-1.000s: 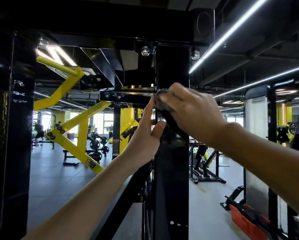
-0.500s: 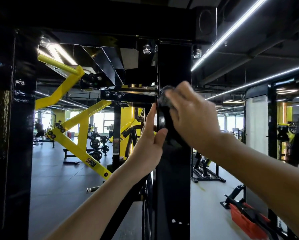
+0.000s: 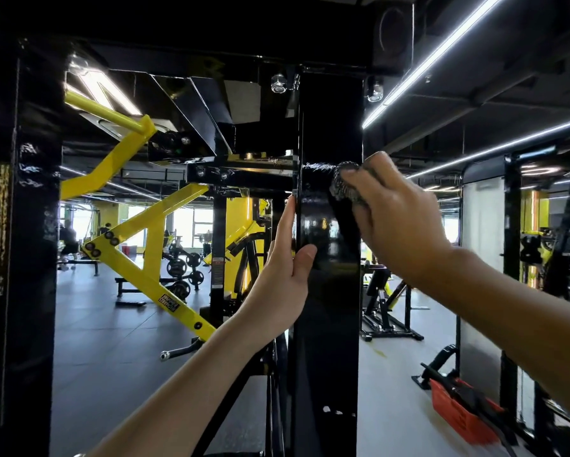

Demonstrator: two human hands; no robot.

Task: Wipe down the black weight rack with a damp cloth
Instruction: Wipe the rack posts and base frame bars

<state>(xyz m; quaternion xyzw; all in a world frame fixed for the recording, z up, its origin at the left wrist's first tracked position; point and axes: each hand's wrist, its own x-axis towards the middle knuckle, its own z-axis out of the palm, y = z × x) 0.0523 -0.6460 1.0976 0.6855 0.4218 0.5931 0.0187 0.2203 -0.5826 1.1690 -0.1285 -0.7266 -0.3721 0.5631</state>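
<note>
Black gloss on the weight rack (image 3: 330, 127) shows a fresh wet streak, since the cloth (image 3: 344, 184), bunched in the gripping right hand (image 3: 395, 219), has slid from the post's left edge toward two o'clock, while the left hand (image 3: 283, 282) braces flat-fingered at six, so the lower post probably remains.

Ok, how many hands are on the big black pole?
2: the left hand touches the pole at its left edge; the right hand presses a cloth against its right side.

A gym hall with a dark grey floor (image 3: 89, 341). Yellow machines (image 3: 151, 258) stand at the left, with bright windows (image 3: 184, 225) far behind them. Long strip lights (image 3: 442, 57) cross the black ceiling (image 3: 508, 94). A red basket (image 3: 458, 413) sits low on the right.
</note>
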